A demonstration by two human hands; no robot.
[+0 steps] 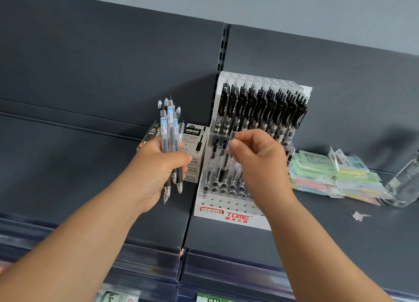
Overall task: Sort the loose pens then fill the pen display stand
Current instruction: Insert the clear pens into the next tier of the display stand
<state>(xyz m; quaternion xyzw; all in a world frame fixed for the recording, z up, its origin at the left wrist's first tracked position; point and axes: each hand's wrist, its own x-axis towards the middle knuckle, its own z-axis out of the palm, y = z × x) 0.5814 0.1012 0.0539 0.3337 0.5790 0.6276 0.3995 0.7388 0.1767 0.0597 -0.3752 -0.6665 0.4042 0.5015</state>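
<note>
**White Stand, Lower Tier: Insertion Hazards**

White plastic formed the pen stand [226,203], which stood on the grey shelf [328,238] with its upper tier full and many holes [224,189] in its lower tier unfilled. The right hand [256,156] was curled, thumb and fingertips pinching one pen [230,147] just above those holes. The left hand [158,165] was wrapped round a bundle of pens [169,129], tips down, beside the stacked boxes [195,140].

Likely faults:
- A tilted pen could miss its hole and knock its neighbours askew.
- A slack left grip could let pens slide out tip first.
- A different pen type from the bundle could end up mixed into the row.
</note>
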